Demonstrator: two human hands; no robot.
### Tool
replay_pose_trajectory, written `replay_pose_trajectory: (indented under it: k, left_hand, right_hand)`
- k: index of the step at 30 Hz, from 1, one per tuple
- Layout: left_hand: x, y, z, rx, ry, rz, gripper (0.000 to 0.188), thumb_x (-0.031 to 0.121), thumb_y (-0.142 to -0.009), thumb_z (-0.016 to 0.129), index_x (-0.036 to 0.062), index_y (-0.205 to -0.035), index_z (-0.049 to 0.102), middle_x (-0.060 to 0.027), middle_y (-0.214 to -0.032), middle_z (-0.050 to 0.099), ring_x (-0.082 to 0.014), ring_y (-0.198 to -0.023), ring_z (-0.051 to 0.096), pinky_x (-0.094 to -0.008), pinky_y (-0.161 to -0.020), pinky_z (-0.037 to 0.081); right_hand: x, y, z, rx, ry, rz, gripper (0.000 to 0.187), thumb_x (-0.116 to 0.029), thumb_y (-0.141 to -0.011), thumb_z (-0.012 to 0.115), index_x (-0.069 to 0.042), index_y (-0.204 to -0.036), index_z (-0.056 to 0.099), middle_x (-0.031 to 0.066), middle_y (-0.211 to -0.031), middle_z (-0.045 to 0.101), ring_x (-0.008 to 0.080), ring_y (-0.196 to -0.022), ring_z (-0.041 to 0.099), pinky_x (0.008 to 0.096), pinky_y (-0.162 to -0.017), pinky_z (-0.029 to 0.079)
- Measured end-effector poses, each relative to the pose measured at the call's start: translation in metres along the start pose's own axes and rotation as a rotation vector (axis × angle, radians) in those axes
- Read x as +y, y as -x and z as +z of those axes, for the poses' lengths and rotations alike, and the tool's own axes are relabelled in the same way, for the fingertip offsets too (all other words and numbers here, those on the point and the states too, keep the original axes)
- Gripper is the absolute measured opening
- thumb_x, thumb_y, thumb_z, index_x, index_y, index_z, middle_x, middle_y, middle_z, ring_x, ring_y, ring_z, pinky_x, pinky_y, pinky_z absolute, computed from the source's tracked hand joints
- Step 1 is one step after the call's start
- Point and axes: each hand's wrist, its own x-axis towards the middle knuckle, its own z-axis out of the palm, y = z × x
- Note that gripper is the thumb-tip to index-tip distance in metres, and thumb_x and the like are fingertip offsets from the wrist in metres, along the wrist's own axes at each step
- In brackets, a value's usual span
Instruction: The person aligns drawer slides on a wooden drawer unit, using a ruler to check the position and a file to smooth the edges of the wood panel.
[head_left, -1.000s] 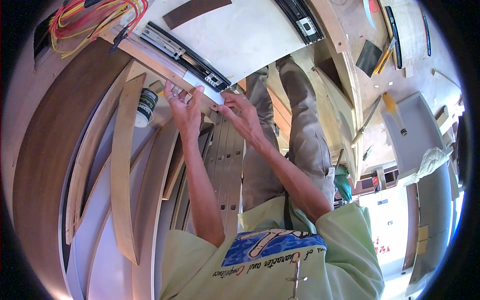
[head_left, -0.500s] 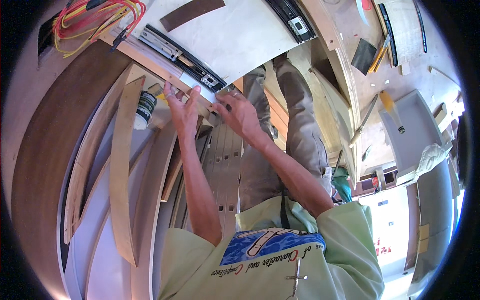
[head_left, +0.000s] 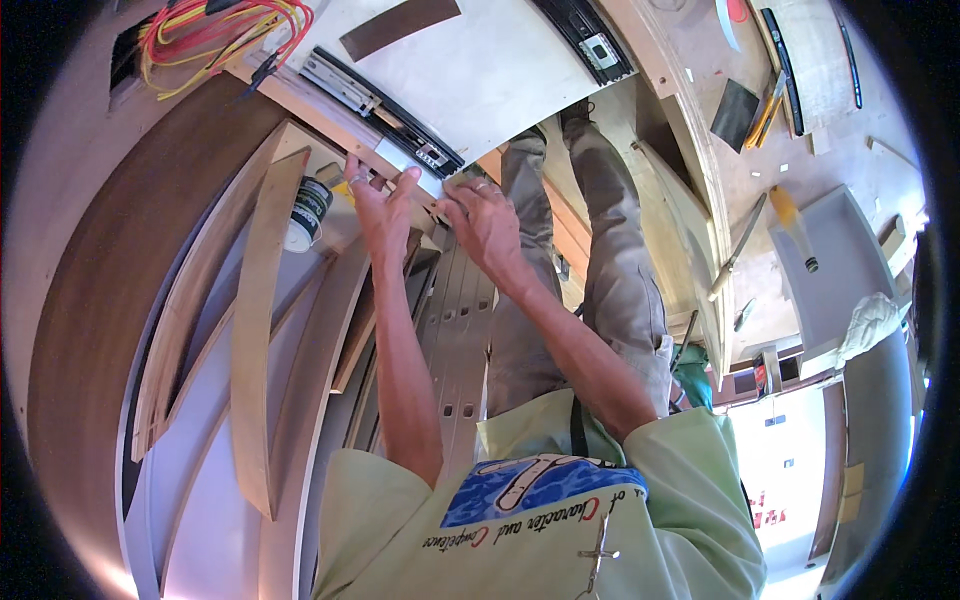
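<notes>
The white strip [head_left: 396, 157] in front of me is short, narrow and flat, plain and bright against the timber, with straight, clean long sides. It lies on the near end of the wooden rail [head_left: 310, 113], slantwise, just beside the black-and-silver drawer slide [head_left: 395, 118], whose near end comes almost level with the strip's own. My left hand [head_left: 385, 215] has its fingers set narrowly about it, the thumb on the strip's near part and the other fingertips along the rail's outer edge, holding it there. My right hand [head_left: 488, 225] is bent in at the strip's near end, its fingers curled close together; whether they grip the strip or only touch it I cannot tell. Along the slide's other side runs the pale panel [head_left: 510, 70], a broad bare stretch broken by a curved brown strip [head_left: 400, 27], and out at its far right edge sits a second drawer slide [head_left: 590, 45]. The wire bundle [head_left: 225, 40], red and yellow, hangs over the rail's far end. To the left of my left wrist, the can [head_left: 308, 215] and a curved wooden board [head_left: 262, 330] crowd the side; right of my right hand, my trousers [head_left: 620, 220] fill the gap below the panel's edge.
</notes>
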Motion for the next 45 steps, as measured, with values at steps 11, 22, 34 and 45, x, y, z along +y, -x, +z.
replay_pose_trajectory:
  k: [11,22,34,45]
  left_hand:
    - [0.002,0.007,-0.003,-0.120,0.130,0.011,0.096,0.001,-0.083,0.073,0.0026,-0.157,0.011,-0.0163,-0.140,0.049,-0.0234,-0.123,0.052,-0.0345,-0.104,0.045]
    - [-0.014,0.007,-0.006,-0.204,0.283,0.002,0.088,0.007,-0.087,0.073,0.0069,-0.156,0.017,-0.0121,-0.141,0.049,-0.0213,-0.123,0.051,-0.0359,-0.107,0.041]
    - [-0.014,0.018,0.011,-0.071,0.160,-0.066,0.080,0.001,-0.087,0.070,0.0048,-0.150,0.021,-0.0134,-0.127,0.058,-0.0213,-0.112,0.058,-0.0340,-0.095,0.048]
    - [-0.018,0.019,0.043,0.277,-0.068,0.113,0.072,-0.001,-0.077,0.065,-0.0112,-0.139,0.029,-0.0267,-0.117,0.060,-0.0305,-0.098,0.066,-0.0347,-0.087,0.054]
  right_hand:
    - [0.007,0.002,0.003,-0.025,-0.243,0.153,0.035,-0.034,-0.088,0.073,-0.004,-0.106,0.073,0.0193,-0.101,0.070,0.0359,-0.093,0.067,0.0437,-0.082,0.053]
    - [0.024,0.006,0.011,-0.053,-0.353,0.177,0.041,-0.039,-0.096,0.065,-0.002,-0.113,0.069,0.0180,-0.104,0.070,0.0308,-0.099,0.066,0.0404,-0.087,0.051]
    - [0.035,-0.004,0.034,-0.463,-1.335,0.976,0.042,-0.042,-0.099,0.059,-0.005,-0.119,0.056,0.0101,-0.103,0.060,0.0227,-0.097,0.062,0.0398,-0.088,0.051]
    - [0.028,-0.009,0.037,-0.438,-1.413,1.002,0.030,-0.036,-0.103,0.053,-0.010,-0.117,0.054,0.0064,-0.103,0.058,0.0204,-0.098,0.057,0.0417,-0.095,0.044]
